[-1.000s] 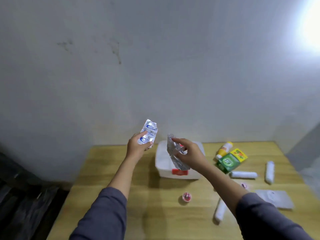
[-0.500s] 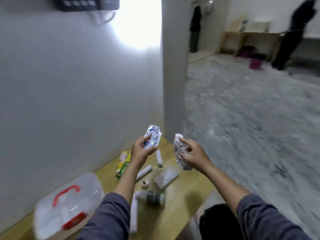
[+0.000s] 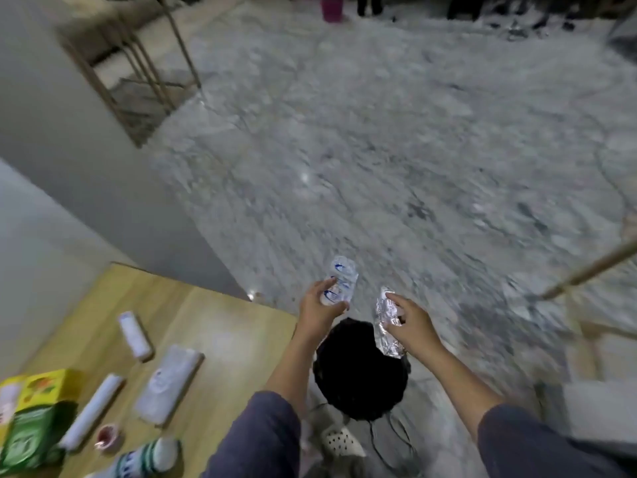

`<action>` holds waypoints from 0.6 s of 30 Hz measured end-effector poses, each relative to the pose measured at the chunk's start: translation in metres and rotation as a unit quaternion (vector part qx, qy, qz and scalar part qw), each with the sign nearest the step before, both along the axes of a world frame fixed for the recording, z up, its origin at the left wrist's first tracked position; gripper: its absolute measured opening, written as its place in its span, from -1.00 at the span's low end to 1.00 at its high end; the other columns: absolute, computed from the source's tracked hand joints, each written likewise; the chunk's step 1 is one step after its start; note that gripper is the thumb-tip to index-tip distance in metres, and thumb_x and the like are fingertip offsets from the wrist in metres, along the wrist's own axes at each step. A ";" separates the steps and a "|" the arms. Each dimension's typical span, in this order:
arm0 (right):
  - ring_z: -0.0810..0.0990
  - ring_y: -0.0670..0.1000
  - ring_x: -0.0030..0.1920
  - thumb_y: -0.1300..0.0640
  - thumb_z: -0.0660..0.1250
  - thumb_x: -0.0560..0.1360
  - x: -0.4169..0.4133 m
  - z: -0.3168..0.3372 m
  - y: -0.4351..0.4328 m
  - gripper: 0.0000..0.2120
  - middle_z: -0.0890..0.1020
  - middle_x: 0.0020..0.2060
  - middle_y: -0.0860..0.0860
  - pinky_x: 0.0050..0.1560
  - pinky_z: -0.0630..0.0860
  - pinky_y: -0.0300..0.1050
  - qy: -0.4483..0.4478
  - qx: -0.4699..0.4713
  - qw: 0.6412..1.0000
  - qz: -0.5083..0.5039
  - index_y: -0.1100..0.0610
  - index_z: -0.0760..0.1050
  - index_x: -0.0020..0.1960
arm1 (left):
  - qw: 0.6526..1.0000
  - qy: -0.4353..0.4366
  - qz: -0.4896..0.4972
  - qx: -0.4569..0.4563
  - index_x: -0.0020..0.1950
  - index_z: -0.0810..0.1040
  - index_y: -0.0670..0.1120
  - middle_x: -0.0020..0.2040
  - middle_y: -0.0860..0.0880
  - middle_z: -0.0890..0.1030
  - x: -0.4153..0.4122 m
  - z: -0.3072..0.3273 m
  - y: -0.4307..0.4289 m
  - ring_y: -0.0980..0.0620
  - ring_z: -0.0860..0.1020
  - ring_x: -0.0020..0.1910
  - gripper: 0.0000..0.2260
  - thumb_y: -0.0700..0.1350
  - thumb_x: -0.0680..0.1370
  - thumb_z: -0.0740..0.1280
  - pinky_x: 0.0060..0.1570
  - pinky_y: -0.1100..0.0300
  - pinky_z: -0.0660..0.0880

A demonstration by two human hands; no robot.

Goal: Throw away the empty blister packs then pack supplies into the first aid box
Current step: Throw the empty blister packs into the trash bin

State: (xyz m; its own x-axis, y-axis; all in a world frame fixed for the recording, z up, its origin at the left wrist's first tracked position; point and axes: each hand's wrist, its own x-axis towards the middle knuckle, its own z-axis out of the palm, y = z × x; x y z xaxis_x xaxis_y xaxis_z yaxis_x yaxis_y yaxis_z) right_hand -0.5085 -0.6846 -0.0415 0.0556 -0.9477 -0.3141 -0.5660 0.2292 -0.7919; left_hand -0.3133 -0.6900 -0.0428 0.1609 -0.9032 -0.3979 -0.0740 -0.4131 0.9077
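My left hand (image 3: 317, 310) grips a clear blister pack with blue print (image 3: 340, 282), held upright. A crumpled silver foil blister pack (image 3: 386, 326) is pinched in my right hand (image 3: 410, 322). Both hands hover past the table's right edge, above a black bin (image 3: 358, 374) on the floor. On the wooden table (image 3: 224, 339) at lower left lie white bandage rolls (image 3: 135, 335), a flat white packet (image 3: 169, 382), a green and yellow box (image 3: 31, 415), a small red-capped pot (image 3: 107, 436) and a striped bottle (image 3: 144, 457). The first aid box is out of view.
Grey speckled floor (image 3: 379, 150) fills most of the view. A white wall and pillar (image 3: 69, 167) stand left, with a metal-legged stand (image 3: 138, 81) behind. A wooden frame (image 3: 586, 270) is at right. A white slipper (image 3: 341, 443) and a cable lie below the bin.
My view has swung right, from the wall and table to the floor beside the table. Both hands, still holding the blister packs, now sit above the black bin.
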 end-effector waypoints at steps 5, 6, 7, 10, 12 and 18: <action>0.47 0.15 0.28 0.34 0.34 0.42 -0.032 -0.089 0.005 -0.46 0.44 0.33 0.15 0.20 0.37 -0.15 0.021 0.090 0.995 -0.039 0.14 0.36 0.37 | 0.995 -0.026 -0.054 0.079 0.44 0.50 -0.26 0.41 -0.22 0.50 -0.045 -0.089 -0.003 -0.18 0.51 0.41 -0.51 -0.42 0.52 0.41 0.31 0.17 0.43; 0.45 0.14 0.30 0.34 0.34 0.42 -0.035 -0.110 0.005 -0.46 0.43 0.34 0.15 0.22 0.37 -0.13 0.026 0.105 0.993 -0.041 0.14 0.35 0.37 | 0.993 -0.033 -0.062 0.099 0.46 0.49 -0.22 0.44 -0.18 0.49 -0.048 -0.110 -0.002 -0.15 0.49 0.44 -0.51 -0.40 0.53 0.40 0.35 0.16 0.42; 0.43 0.14 0.32 0.34 0.34 0.42 -0.036 -0.131 0.005 -0.46 0.42 0.35 0.15 0.24 0.36 -0.12 0.030 0.118 0.992 -0.042 0.14 0.34 0.38 | 0.989 -0.045 -0.070 0.119 0.47 0.48 -0.19 0.46 -0.15 0.47 -0.048 -0.132 0.001 -0.12 0.46 0.46 -0.51 -0.37 0.54 0.40 0.39 0.15 0.39; 0.41 0.13 0.33 0.36 0.32 0.43 -0.036 -0.191 0.004 -0.45 0.40 0.37 0.15 0.24 0.35 -0.14 0.025 0.150 0.987 -0.053 0.14 0.33 0.38 | 0.980 -0.074 -0.082 0.168 0.49 0.47 -0.17 0.48 -0.11 0.47 -0.046 -0.190 0.007 -0.08 0.43 0.49 -0.51 -0.35 0.56 0.39 0.41 0.18 0.35; 0.42 0.15 0.32 0.36 0.30 0.44 -0.032 -0.231 0.002 -0.45 0.38 0.37 0.15 0.22 0.37 -0.12 0.025 0.168 0.984 -0.056 0.14 0.31 0.39 | 0.973 -0.097 -0.095 0.187 0.49 0.47 -0.19 0.47 -0.13 0.48 -0.042 -0.232 0.009 -0.10 0.43 0.50 -0.52 -0.35 0.56 0.39 0.36 0.23 0.34; 0.37 0.18 0.37 0.35 0.27 0.47 -0.018 -0.324 0.000 -0.45 0.31 0.43 0.12 0.34 0.38 0.02 0.017 0.198 0.978 -0.057 0.14 0.25 0.42 | 0.957 -0.125 -0.126 0.228 0.51 0.44 -0.18 0.51 -0.13 0.43 -0.031 -0.325 0.010 -0.10 0.41 0.51 -0.52 -0.32 0.59 0.39 0.32 0.25 0.35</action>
